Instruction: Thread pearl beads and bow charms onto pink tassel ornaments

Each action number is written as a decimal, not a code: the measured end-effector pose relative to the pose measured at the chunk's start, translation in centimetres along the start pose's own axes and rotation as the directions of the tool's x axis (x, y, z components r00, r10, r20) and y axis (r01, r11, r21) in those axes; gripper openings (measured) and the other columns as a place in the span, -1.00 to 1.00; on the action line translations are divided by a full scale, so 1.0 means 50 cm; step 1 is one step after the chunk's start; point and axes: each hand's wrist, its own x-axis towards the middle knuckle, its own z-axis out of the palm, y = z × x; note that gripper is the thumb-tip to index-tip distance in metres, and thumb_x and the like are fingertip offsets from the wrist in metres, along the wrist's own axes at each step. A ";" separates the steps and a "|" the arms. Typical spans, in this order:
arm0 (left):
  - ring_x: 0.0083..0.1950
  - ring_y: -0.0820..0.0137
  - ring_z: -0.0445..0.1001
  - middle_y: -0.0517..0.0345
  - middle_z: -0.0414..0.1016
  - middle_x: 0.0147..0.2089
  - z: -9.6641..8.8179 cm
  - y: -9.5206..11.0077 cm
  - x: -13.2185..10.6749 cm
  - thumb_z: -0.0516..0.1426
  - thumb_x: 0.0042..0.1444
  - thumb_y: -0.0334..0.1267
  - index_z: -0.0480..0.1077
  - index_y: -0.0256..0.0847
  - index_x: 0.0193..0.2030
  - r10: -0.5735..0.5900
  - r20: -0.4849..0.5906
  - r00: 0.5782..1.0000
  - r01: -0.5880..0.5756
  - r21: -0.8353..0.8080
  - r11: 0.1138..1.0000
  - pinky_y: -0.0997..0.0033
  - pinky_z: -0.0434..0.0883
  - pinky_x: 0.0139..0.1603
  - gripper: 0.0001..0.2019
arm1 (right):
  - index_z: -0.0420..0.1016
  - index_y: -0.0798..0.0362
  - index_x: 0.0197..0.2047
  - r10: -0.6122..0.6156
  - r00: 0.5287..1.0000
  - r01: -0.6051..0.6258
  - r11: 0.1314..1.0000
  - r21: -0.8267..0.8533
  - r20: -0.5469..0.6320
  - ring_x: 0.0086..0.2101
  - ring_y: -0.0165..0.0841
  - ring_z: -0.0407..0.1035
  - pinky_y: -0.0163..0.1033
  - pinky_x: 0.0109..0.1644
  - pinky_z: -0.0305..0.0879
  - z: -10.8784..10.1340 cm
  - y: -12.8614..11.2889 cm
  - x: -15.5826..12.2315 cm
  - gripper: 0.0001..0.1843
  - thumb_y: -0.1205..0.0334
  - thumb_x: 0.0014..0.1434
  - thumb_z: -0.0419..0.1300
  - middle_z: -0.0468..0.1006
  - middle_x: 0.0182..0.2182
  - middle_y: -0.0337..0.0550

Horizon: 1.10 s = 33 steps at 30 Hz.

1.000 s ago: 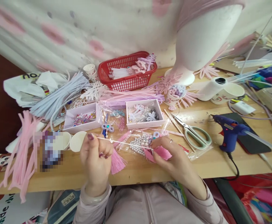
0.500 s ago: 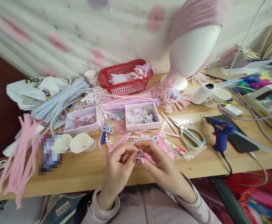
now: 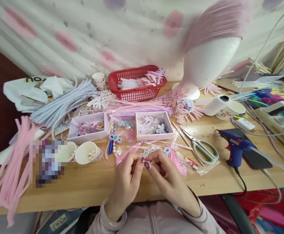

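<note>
My left hand (image 3: 128, 175) and my right hand (image 3: 167, 177) meet above the front of the wooden table, thumbs and fingertips pinched together. Whatever they hold is too small and too covered by the fingers to name; a thin pale line shows by the right thumb. Just behind the fingers lie white pearl beads (image 3: 149, 151) and a pink tassel (image 3: 177, 161), partly hidden by my hands. To the left of them, a lilac bow-shaped ornament with a turquoise stone (image 3: 115, 137) rests near a blue pen (image 3: 111, 146).
Two small boxes, one of gem pieces (image 3: 89, 131) and one of flower pieces (image 3: 154, 138), stand behind. Scissors (image 3: 206, 151) and a blue glue gun (image 3: 235, 149) lie right. Paper cups (image 3: 87, 152) and pink stems (image 3: 17, 169) are left. A red basket (image 3: 137, 94) sits behind.
The view has shifted a little, so the table things sit slightly differently in the picture. My right fingers have curled in more, and both hands stay pinched together.
</note>
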 end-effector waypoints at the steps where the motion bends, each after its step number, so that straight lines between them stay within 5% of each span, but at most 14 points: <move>1: -0.56 0.48 0.28 0.33 0.25 -0.55 -0.001 0.000 0.004 0.07 0.34 -0.24 0.32 -0.14 -0.37 0.014 0.002 1.000 -0.014 0.016 1.000 0.51 0.21 -0.54 -0.78 | 0.32 0.00 -0.10 -0.006 1.000 0.006 0.999 -0.037 -0.002 -0.48 -0.42 0.15 -0.29 -0.44 0.09 0.001 0.000 0.002 -0.87 0.13 0.44 0.05 0.35 -0.40 -0.28; 5: -0.59 0.48 0.22 0.35 0.17 -0.63 -0.008 -0.004 0.014 0.05 0.33 -0.28 0.27 -0.15 -0.48 0.041 -0.003 0.999 -0.041 0.045 0.998 0.49 0.14 -0.55 -0.70 | 0.36 0.00 -0.13 -0.094 0.995 0.096 0.979 -0.181 0.019 -0.52 -0.42 0.09 -0.30 -0.47 0.05 0.000 -0.001 0.011 -0.90 0.24 0.43 0.04 0.25 -0.48 -0.34; 10: -0.60 0.52 0.08 0.36 0.09 -0.62 -0.013 -0.008 0.022 0.07 0.30 -0.30 0.18 -0.16 -0.56 0.024 -0.012 1.000 -0.024 -0.004 1.000 0.49 0.05 -0.57 -0.63 | 0.40 0.00 -0.17 -0.200 0.979 0.199 0.943 -0.267 0.025 -0.49 -0.43 0.17 -0.31 -0.40 0.14 -0.003 0.002 0.020 -0.90 0.33 0.40 0.08 0.36 -0.42 -0.29; 22: -0.59 0.52 0.08 0.33 0.09 -0.65 -0.011 -0.002 0.023 0.13 0.28 -0.13 0.15 -0.16 -0.63 -0.233 0.083 0.969 0.246 -0.230 0.942 0.47 0.07 -0.56 -0.54 | 0.45 0.08 -0.22 -0.232 0.971 0.238 0.905 -0.353 0.059 -0.52 -0.46 0.19 -0.35 -0.45 0.11 -0.011 0.003 0.020 -0.86 0.40 0.33 0.08 0.36 -0.50 -0.32; 25: -0.62 0.57 0.04 0.37 0.07 -0.66 -0.008 -0.008 0.036 0.22 0.20 -0.08 0.20 -0.18 -0.62 -0.411 0.054 0.910 0.372 -0.543 0.753 0.54 0.07 -0.62 -0.55 | 0.44 0.07 -0.24 -0.231 0.973 0.226 0.918 -0.325 0.022 -0.56 -0.49 0.09 -0.35 -0.48 0.05 -0.013 0.011 0.019 -0.87 0.40 0.32 0.09 0.23 -0.54 -0.39; 29: -0.44 0.54 0.48 0.21 0.53 -0.42 -0.010 -0.006 0.053 0.37 -0.12 -0.42 0.48 -0.28 -0.37 -0.606 0.091 0.790 0.389 -0.839 0.380 0.58 0.49 -0.35 -0.82 | 0.42 0.06 -0.27 -0.186 0.980 0.165 0.957 -0.239 -0.068 -0.57 -0.49 0.01 -0.36 -0.52 -0.02 -0.016 0.024 0.017 -0.88 0.36 0.33 0.12 0.11 -0.57 -0.44; 31: -0.29 0.47 0.61 0.07 0.66 -0.28 -0.009 -0.005 0.054 0.39 -0.22 -0.53 0.53 -0.32 -0.28 -0.633 0.080 0.770 0.367 -0.867 0.337 0.52 0.57 -0.17 -0.70 | 0.43 0.05 -0.27 -0.166 0.980 0.145 0.973 -0.182 -0.106 -0.58 -0.49 -0.02 -0.35 -0.53 -0.05 -0.015 0.026 0.015 -0.88 0.34 0.34 0.13 0.12 -0.57 -0.44; 33: -0.32 0.44 0.64 0.04 0.70 -0.25 -0.005 -0.008 0.050 0.45 -0.23 -0.47 0.54 -0.30 -0.27 -0.630 0.079 0.772 0.359 -0.873 0.330 0.52 0.59 -0.21 -0.68 | 0.44 0.04 -0.26 -0.157 0.979 0.139 0.981 -0.135 -0.129 -0.59 -0.50 -0.04 -0.35 -0.55 -0.07 -0.012 0.024 0.014 -0.90 0.34 0.33 0.14 0.11 -0.57 -0.45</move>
